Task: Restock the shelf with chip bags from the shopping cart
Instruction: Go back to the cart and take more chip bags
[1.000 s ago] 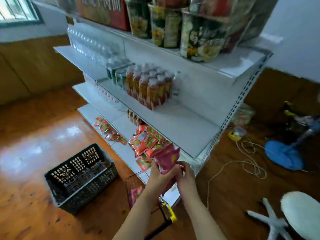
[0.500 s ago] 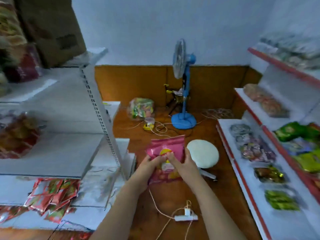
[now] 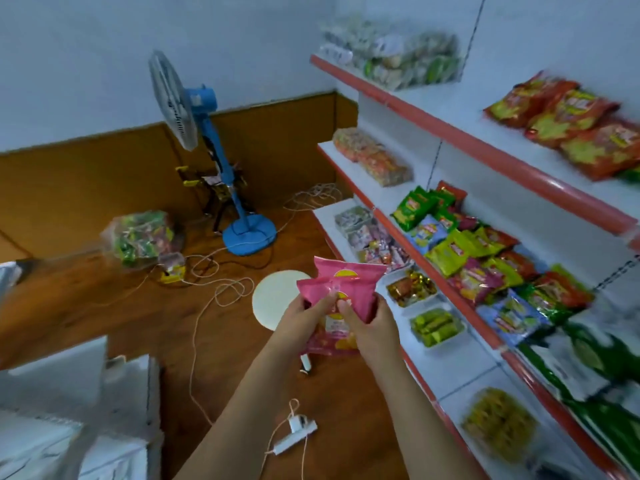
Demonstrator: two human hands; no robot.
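Pink chip bags [image 3: 346, 285] sit in front of me at chest height, at least two overlapping. My left hand [image 3: 304, 317] grips them from the left and my right hand [image 3: 372, 329] from the right, thumbs on the front. To the right stands a white shelf unit with red edges [image 3: 460, 136]. Its middle shelf holds green, blue and pink chip bags [image 3: 485, 258]; its top shelf holds red and yellow bags [image 3: 571, 119]. The shopping cart is out of view.
A blue standing fan [image 3: 207, 150] stands by the back wall. Cords and a white power strip [image 3: 294, 433] lie across the wooden floor. A round white stool seat [image 3: 273, 296] and a clear sack of snacks [image 3: 142, 237] sit on the floor. Another white shelf end [image 3: 86, 410] is at lower left.
My view has swung right, from the first shelf and grey basket to the red-edged shelf. Both hands kept hold of the pink bags, now nearer that shelf.
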